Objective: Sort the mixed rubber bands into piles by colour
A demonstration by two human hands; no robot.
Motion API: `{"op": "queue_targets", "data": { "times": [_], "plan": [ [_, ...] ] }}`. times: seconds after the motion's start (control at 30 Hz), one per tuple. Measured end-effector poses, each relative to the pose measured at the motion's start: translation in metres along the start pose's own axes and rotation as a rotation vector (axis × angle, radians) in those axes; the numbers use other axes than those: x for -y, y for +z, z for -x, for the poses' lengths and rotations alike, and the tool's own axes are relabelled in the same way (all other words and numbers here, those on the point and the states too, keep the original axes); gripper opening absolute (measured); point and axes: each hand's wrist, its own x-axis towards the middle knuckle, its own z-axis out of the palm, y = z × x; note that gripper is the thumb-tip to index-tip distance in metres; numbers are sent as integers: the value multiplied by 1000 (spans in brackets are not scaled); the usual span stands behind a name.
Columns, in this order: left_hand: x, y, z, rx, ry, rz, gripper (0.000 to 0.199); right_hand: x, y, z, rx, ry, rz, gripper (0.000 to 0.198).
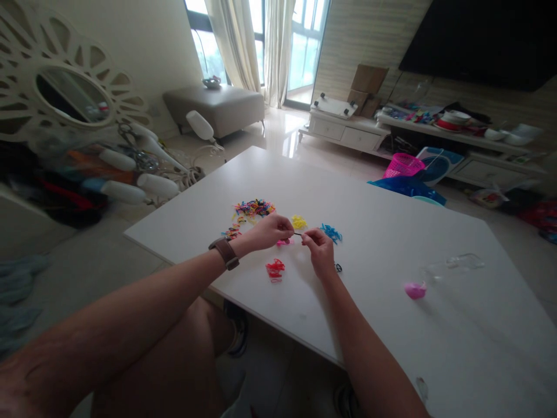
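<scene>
A short black elastic band [297,234] stretches between my two hands above the table. My left hand [278,230], with a brown watch strap on its wrist, pinches one end; my right hand [319,247] pinches the other. Just past my left hand lies a mixed heap of coloured bands [256,207], with a few more bands [232,232] beside my wrist. Small piles of yellow bands [299,222], blue bands [331,233] and red bands [275,270] surround my hands. Pink bands [285,242] show partly under my left hand, and black bands [338,267] beside my right wrist.
The white table [378,278] spreads around the piles. To the right lie a pink object [415,290] and a clear plastic piece [465,261]. Beyond the table's left edge stands a lamp with white shades [159,184]; a pink basket [404,165] is past the far right edge.
</scene>
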Motion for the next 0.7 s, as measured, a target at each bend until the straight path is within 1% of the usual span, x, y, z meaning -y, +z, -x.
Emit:
{"op": "queue_targets", "data": {
  "times": [0.1,0.2,0.27,0.33,0.5,0.7],
  "plan": [
    [-1,0,0,3,6,-1,13,-1,-2,-1,-10,43,-31,15],
    [-1,-1,0,11,11,1,13,0,0,-1,57,75,-32,18],
    [0,-1,1,22,11,8,14,2,3,1,104,72,-14,19],
    [1,-1,2,37,11,16,16,3,6,3,118,63,-9,20],
    [5,-2,2,49,-3,22,18,0,6,4,89,34,-18,18],
    [2,-12,-1,-3,-46,95,13,-1,-1,-4,-5,-13,38,17]
  ]
}}
